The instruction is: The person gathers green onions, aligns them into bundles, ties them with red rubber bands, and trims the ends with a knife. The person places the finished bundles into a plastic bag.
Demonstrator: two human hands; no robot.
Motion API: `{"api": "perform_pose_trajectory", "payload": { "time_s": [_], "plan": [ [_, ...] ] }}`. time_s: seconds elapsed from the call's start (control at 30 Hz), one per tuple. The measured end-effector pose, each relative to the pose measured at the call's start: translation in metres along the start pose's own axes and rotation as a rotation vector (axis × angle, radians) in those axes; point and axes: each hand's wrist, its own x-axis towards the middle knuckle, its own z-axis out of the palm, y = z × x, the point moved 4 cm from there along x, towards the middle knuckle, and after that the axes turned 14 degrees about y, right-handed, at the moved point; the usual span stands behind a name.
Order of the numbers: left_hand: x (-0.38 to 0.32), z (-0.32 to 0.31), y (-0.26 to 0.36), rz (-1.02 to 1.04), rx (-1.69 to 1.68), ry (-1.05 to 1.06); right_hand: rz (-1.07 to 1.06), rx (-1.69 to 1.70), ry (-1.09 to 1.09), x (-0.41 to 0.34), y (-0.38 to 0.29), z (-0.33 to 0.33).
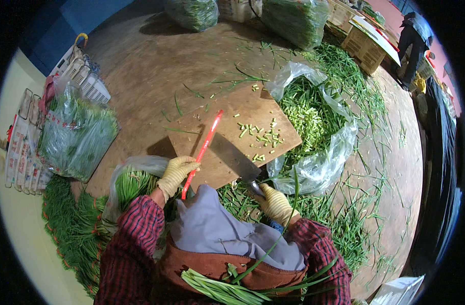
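Observation:
A wooden board lies before me, with short cut pieces of green stalk scattered on its right part. My left hand, in a cream ribbed glove, pinches a red printed strip that slants up over the board. In the other glove, my right hand grips the handle of a cleaver, its broad blade flat over the board. Right of the board, an open clear plastic bag holds long green leaves and many cut stalk pieces. A bunch of green stalks lies across my lap.
Loose leaves litter the floor at right. Tied green bundles and a bag of stalks are at left, near a large filled bag and plastic baskets. Filled bags stand ahead. A person bends at upper right.

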Motion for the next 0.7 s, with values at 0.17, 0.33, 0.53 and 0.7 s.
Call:
{"api": "perform_pose_trajectory", "payload": {
  "time_s": [0.17,0.33,0.53,0.7],
  "plan": [
    [0.021,0.039,0.003,0.042,0.127,-0.122,0.129,-0.042,0.369,0.054,0.049,-0.044],
    [0.038,0.066,0.014,0.159,0.238,-0.204,0.272,0.111,0.507,0.096,0.085,-0.074],
    [-0.009,0.015,0.047,0.327,0.115,-0.08,0.034,0.349,0.542,0.057,0.096,-0.109],
    [-0.106,-0.069,0.057,0.251,-0.107,-0.016,0.173,0.686,0.497,-0.045,0.037,-0.193]
  ]
}}
